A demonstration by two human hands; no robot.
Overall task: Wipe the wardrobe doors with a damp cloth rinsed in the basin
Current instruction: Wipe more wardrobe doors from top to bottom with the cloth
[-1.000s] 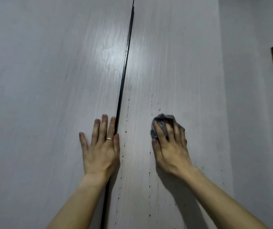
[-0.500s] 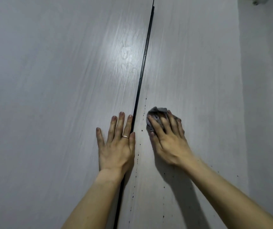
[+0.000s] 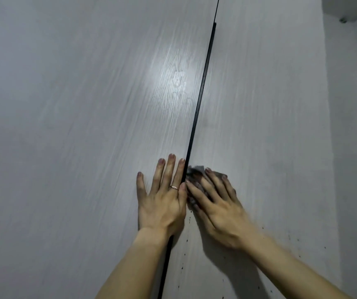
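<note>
Left hand [image 3: 162,203]: lay flat on pale wood-grain wardrobe door [image 3: 87,126], fingers straight, together.
Right hand [image 3: 218,210]: spread straight fingers pressed crumpled grey cloth [image 3: 195,172], frame's middle.

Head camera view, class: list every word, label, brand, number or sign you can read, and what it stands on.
No readable text.
The left door and right door show only wood grain; dark specks on the right one are not characters.
The cloth under the right hand shows no print.
The ring on the left hand: too small to tell.
</note>
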